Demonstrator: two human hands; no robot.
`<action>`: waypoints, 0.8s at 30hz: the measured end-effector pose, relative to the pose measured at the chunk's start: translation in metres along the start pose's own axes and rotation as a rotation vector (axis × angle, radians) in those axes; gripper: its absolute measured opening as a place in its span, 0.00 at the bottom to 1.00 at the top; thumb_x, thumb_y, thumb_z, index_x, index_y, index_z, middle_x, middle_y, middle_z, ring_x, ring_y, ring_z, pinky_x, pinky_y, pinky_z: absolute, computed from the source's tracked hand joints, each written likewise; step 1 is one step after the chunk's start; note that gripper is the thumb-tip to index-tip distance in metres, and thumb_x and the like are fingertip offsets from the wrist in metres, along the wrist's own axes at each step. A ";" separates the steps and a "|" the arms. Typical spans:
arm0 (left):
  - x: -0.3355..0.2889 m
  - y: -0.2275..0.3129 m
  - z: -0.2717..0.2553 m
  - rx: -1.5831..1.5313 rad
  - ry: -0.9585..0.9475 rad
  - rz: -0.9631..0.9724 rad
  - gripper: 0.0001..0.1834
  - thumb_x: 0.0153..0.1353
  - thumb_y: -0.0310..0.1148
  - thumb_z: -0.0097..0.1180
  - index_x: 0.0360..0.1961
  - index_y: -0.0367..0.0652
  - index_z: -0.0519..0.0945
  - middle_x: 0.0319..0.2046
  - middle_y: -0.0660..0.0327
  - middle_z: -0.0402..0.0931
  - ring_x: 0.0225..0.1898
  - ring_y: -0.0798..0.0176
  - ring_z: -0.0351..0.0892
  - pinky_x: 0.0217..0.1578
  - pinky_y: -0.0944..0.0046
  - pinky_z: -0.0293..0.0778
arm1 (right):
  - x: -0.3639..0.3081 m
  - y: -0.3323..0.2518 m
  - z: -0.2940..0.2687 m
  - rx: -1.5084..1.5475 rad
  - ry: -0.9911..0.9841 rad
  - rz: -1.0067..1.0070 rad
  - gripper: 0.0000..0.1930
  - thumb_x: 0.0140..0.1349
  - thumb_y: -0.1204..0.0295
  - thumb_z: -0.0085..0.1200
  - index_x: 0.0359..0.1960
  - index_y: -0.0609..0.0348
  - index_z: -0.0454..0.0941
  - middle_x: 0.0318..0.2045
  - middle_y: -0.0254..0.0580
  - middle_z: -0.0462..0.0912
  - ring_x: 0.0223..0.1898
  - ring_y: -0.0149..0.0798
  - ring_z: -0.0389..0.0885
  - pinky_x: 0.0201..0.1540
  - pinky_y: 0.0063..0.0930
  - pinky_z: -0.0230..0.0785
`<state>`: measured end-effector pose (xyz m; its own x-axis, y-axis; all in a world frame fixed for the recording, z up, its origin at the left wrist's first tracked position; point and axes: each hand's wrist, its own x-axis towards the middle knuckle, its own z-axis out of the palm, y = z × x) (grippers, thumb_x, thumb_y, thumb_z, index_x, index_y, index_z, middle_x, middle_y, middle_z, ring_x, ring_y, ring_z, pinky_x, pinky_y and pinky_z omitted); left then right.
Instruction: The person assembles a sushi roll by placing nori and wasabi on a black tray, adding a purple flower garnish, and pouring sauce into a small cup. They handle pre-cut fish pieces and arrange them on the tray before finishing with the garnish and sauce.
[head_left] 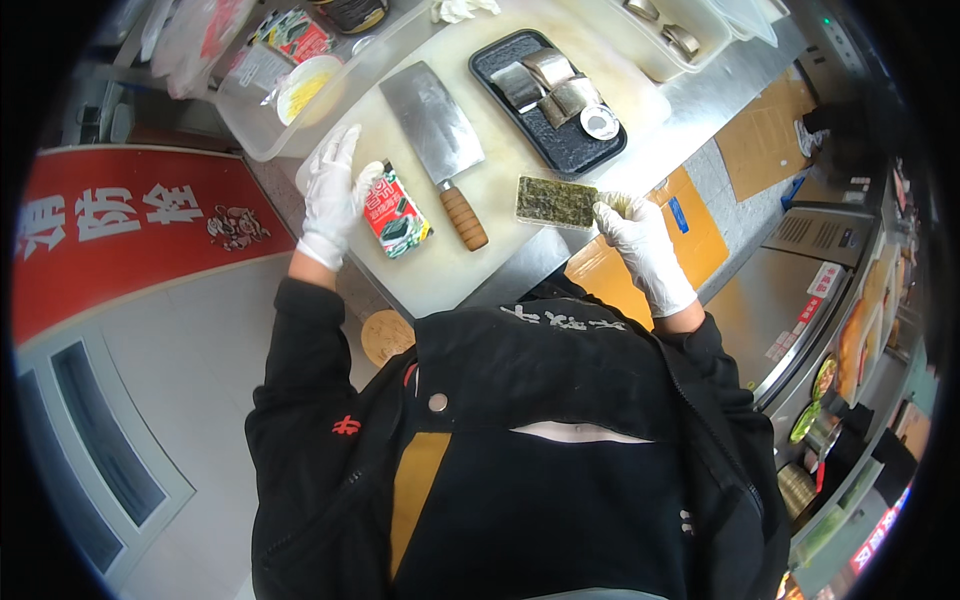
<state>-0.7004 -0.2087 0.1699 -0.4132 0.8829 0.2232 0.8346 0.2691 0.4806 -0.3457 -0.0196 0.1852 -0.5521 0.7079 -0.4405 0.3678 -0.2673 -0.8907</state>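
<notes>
My right hand (640,245), in a white glove, pinches the right end of a clear plastic tray of dark green seaweed sheets (556,203) at the board's near edge. My left hand (332,195), also gloved, has its fingers stretched out at the board's left side. Its thumb meets the top edge of a red, white and green seaweed packet (396,212) lying on the white cutting board (450,275). Between the hands lies a cleaver (435,125), wooden handle toward me. Beyond the seaweed, a black tray (555,148) carries several silvery fish pieces (550,85) and a small round white-and-silver item (600,122).
A translucent bin (265,145) at the far left holds packets and a bowl of yellow shreds (310,88). At the far right stands a clear container (685,62) with metallic-looking pieces. Flattened cardboard (690,235) lies on the floor at right, near a steel appliance (790,285).
</notes>
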 end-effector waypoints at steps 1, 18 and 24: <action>0.000 0.021 -0.002 0.133 0.088 0.158 0.33 0.58 0.34 0.65 0.66 0.44 0.71 0.58 0.43 0.72 0.63 0.44 0.70 0.62 0.51 0.67 | -0.001 -0.001 -0.001 0.055 -0.008 0.032 0.10 0.69 0.69 0.57 0.43 0.63 0.82 0.24 0.25 0.76 0.23 0.19 0.67 0.26 0.14 0.59; 0.098 0.125 0.126 0.035 -0.081 0.575 0.18 0.54 0.20 0.51 0.47 0.39 0.81 0.42 0.51 0.82 0.45 0.46 0.81 0.49 0.51 0.76 | -0.026 0.005 -0.054 0.145 0.079 0.030 0.10 0.68 0.69 0.57 0.41 0.65 0.82 0.25 0.26 0.77 0.25 0.19 0.68 0.28 0.17 0.61; 0.112 0.129 0.142 0.117 -0.136 0.557 0.17 0.56 0.20 0.50 0.47 0.37 0.81 0.42 0.50 0.82 0.45 0.47 0.81 0.48 0.52 0.77 | -0.028 0.013 -0.062 0.220 0.110 0.081 0.10 0.68 0.69 0.57 0.42 0.65 0.82 0.25 0.24 0.76 0.24 0.18 0.67 0.26 0.16 0.59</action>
<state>-0.5877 -0.0208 0.1363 0.1439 0.9428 0.3007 0.9504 -0.2164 0.2234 -0.2793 -0.0026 0.1928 -0.4383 0.7419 -0.5074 0.2294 -0.4535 -0.8612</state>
